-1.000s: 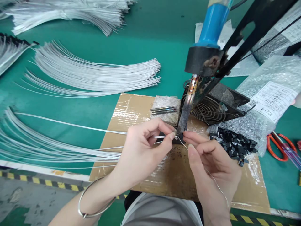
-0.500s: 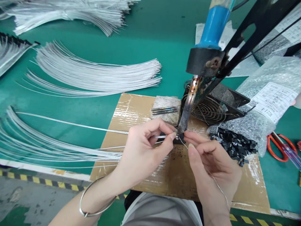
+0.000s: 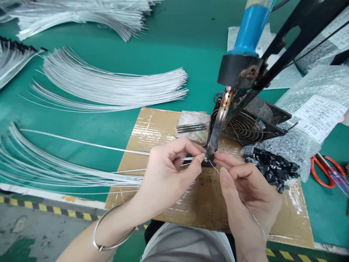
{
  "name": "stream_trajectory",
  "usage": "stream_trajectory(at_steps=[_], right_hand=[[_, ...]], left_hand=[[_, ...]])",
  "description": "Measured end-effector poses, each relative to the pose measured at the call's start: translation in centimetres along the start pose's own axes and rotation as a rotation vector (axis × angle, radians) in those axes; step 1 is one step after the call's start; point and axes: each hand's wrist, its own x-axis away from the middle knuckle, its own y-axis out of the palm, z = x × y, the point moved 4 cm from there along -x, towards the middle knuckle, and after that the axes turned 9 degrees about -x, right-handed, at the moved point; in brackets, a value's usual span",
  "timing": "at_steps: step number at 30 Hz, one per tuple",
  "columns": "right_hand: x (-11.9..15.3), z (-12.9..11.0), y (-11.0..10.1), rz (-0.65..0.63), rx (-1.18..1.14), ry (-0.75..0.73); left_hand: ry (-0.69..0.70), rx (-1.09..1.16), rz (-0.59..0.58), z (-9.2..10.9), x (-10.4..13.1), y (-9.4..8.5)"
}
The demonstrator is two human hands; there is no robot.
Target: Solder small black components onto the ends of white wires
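My left hand (image 3: 171,171) pinches a thin white wire (image 3: 109,148) between thumb and forefinger, its end right at the tip of a soldering iron (image 3: 218,127). The iron is clamped pointing down in a black stand (image 3: 283,47). My right hand (image 3: 248,196) holds a fine strand of solder wire (image 3: 253,215) that runs across the palm and reaches the iron's tip. Its fingertips are beside a small black part (image 3: 210,158) at the tip; the joint itself is too small to make out. Below the left hand lie more white wires (image 3: 81,171).
Cardboard (image 3: 207,207) lies under the hands. Behind them are a pad with metal pins (image 3: 192,127) and a black fan (image 3: 242,125). To the right are a pile of black pieces (image 3: 272,167), red-handled scissors (image 3: 315,174) and bubble wrap (image 3: 289,134). A white wire bundle (image 3: 117,85) lies at the left.
Both hands keep their places at the iron's tip with the same grips. The whole view has shifted very slightly; nothing else has visibly moved.
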Motion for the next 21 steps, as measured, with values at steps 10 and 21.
stream_trajectory(at_steps=[10, 21], right_hand=[[-0.09, 0.0, 0.12, 0.009, 0.037, -0.009], [-0.06, -0.28, 0.25, 0.011, 0.042, -0.013]], left_hand=[[0.009, -0.007, 0.003, -0.09, 0.08, -0.06], [0.018, -0.018, 0.0, 0.11, 0.18, -0.12]])
